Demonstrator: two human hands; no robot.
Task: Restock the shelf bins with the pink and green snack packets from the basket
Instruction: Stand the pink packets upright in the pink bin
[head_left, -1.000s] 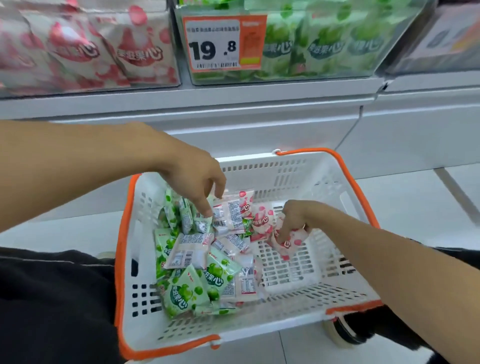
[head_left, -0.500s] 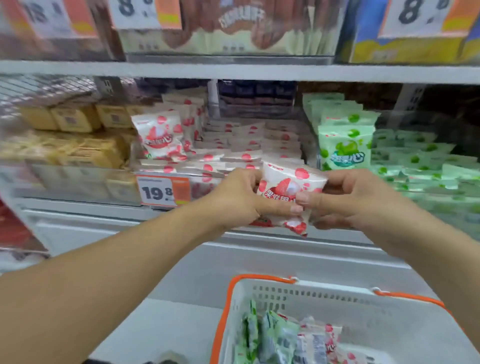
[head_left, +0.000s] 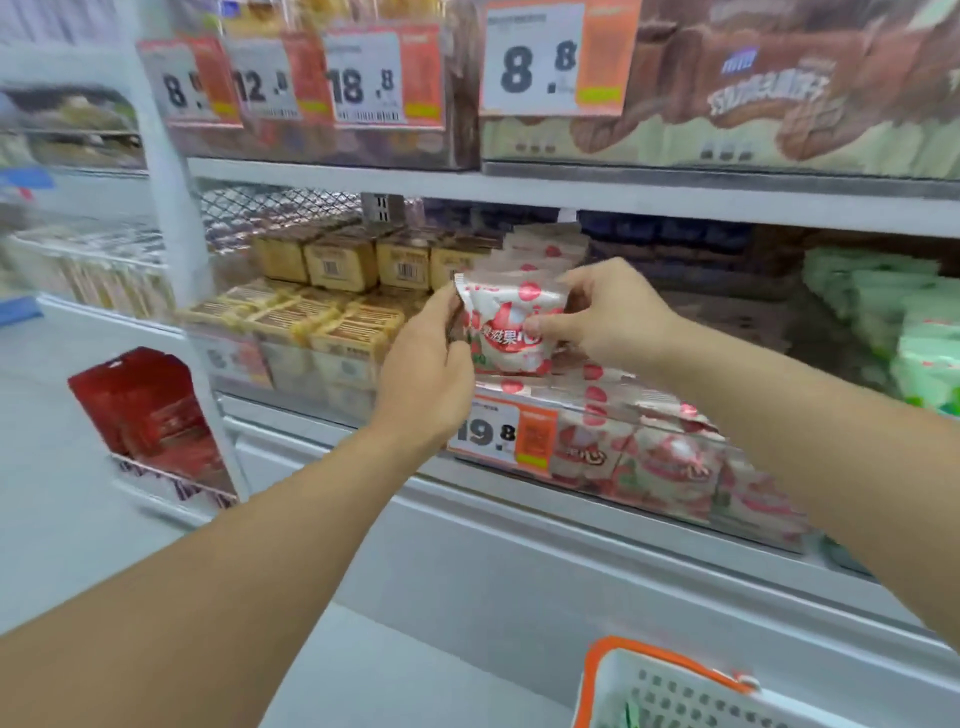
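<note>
Both hands hold one pink snack packet (head_left: 506, 327) upright above the clear pink bin (head_left: 670, 467). My left hand (head_left: 428, 374) grips its left edge, and my right hand (head_left: 602, 317) pinches its right side. Pink packets fill that bin, behind a 19.8 price tag (head_left: 501, 434). Green packets (head_left: 893, 322) lie in the bin at the far right. Only a corner of the white basket (head_left: 670, 691) with its orange rim shows at the bottom right.
Yellow-brown boxed snacks (head_left: 332, 291) fill the bin left of the pink one. Red packs (head_left: 148, 415) hang on a rack at the lower left. An upper shelf (head_left: 571, 192) with price tags and brown packs overhangs the bins.
Both hands came up out of the basket with a pink packet and now hold it over the pink bin. The view swung up and left, so the basket dropped to the corner.
</note>
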